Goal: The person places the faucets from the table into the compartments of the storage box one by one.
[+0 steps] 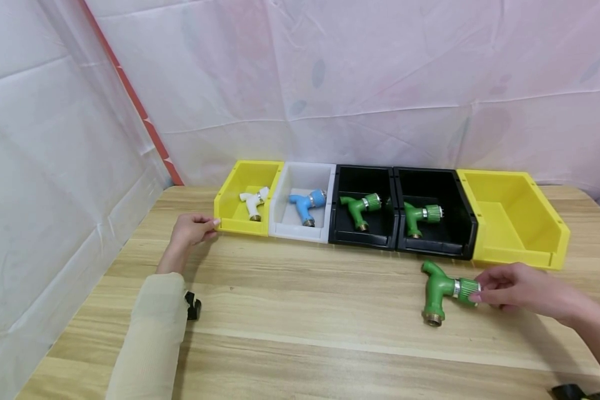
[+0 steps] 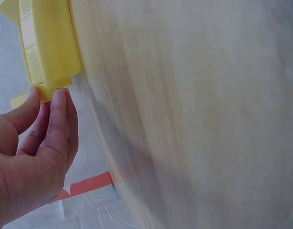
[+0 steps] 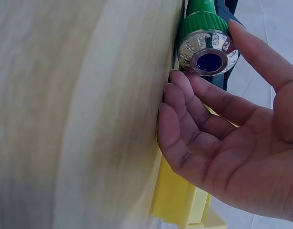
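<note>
At the left end of the row, my left hand (image 1: 192, 229) pinches the front corner of a yellow bin (image 1: 240, 226) between thumb and fingers. The left wrist view shows the thumb on the bin's rim and the fingertips against its other side. On the right, my right hand (image 1: 527, 291) holds a green tap (image 1: 435, 291) by its ribbed knob. Its thumb lies along one side of the green knob (image 3: 203, 21) and the index finger along the other, while the remaining fingers curl loosely near the wooden table. The tap's threaded brass end points toward me.
The yellow bin holds a white tap (image 1: 253, 203). Beside it, a white bin (image 1: 300, 232) holds a blue tap (image 1: 306, 206). Two black bins (image 1: 362, 239) (image 1: 435, 248) each hold a green tap. Another yellow bin (image 1: 512, 256) ends the row, before a draped sheet (image 1: 370, 72).
</note>
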Demonstrator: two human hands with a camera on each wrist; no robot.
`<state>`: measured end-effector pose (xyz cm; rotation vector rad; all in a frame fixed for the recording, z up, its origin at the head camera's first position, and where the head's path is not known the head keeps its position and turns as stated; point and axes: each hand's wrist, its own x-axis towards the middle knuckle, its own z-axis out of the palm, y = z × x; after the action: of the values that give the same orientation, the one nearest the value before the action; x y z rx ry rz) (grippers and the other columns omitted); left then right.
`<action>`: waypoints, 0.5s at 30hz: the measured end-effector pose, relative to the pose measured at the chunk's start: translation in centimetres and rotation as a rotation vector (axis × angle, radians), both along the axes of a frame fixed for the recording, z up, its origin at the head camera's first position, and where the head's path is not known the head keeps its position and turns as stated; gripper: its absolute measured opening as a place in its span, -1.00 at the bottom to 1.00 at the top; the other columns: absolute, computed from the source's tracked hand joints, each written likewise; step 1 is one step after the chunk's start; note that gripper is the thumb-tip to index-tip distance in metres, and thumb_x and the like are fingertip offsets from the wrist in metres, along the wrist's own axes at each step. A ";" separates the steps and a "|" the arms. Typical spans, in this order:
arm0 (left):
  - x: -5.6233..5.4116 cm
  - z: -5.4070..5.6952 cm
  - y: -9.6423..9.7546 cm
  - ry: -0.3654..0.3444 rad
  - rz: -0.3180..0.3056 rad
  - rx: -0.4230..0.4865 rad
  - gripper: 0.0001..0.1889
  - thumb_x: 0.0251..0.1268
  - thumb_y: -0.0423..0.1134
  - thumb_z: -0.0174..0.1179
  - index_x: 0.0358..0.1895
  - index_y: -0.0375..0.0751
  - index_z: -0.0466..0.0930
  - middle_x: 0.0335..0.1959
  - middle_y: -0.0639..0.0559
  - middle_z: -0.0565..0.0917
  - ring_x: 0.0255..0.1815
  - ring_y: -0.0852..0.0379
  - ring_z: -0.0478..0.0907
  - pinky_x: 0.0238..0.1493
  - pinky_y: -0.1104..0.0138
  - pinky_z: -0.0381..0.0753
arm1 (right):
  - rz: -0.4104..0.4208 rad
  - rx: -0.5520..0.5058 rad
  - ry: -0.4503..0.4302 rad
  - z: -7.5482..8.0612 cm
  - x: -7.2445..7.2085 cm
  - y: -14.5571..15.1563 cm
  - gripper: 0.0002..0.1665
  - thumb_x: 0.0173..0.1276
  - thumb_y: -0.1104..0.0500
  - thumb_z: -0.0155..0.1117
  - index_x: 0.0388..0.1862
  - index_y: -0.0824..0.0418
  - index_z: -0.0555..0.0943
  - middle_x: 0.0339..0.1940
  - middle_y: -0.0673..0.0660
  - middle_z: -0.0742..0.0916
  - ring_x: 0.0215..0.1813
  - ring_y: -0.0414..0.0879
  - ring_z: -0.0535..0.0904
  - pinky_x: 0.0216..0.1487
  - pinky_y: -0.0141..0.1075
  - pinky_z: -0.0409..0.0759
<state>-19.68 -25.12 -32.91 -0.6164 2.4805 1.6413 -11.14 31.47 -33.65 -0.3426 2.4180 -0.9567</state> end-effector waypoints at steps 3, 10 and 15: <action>-0.1 -0.1 0.1 -0.003 0.003 0.002 -0.74 0.27 -0.33 0.12 -0.09 -0.49 0.48 -0.41 -0.01 0.50 -0.49 0.27 0.54 -0.26 0.41 0.62 | -0.001 0.008 0.000 0.0 0.0 -0.1 -0.66 0.30 0.11 0.19 -0.16 0.40 0.52 -0.48 0.03 0.56 -0.47 -0.27 0.43 -0.49 -0.38 0.50; -0.1 -0.1 -0.1 0.006 0.002 0.000 -0.72 0.25 -0.33 0.14 -0.08 -0.50 0.48 -0.45 0.01 0.50 -0.50 0.28 0.54 -0.29 0.42 0.62 | 0.014 -0.026 -0.003 -0.1 0.0 -0.1 -0.70 0.31 0.14 0.17 -0.18 0.40 0.52 -0.49 0.01 0.55 -0.48 -0.26 0.42 -0.51 -0.38 0.48; 0.0 0.1 -0.1 0.001 0.001 0.015 -0.73 0.26 -0.33 0.13 -0.08 -0.50 0.47 -0.46 0.01 0.50 -0.51 0.29 0.54 -0.29 0.42 0.62 | 0.024 -0.057 -0.007 -0.1 0.0 -0.1 -0.73 0.32 0.18 0.16 -0.18 0.41 0.52 -0.49 0.00 0.56 -0.50 -0.23 0.43 -0.54 -0.37 0.47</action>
<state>-19.72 -25.23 -32.84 -0.6152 2.4663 1.6593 -11.15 31.35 -33.70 -0.3874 2.3781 -1.0158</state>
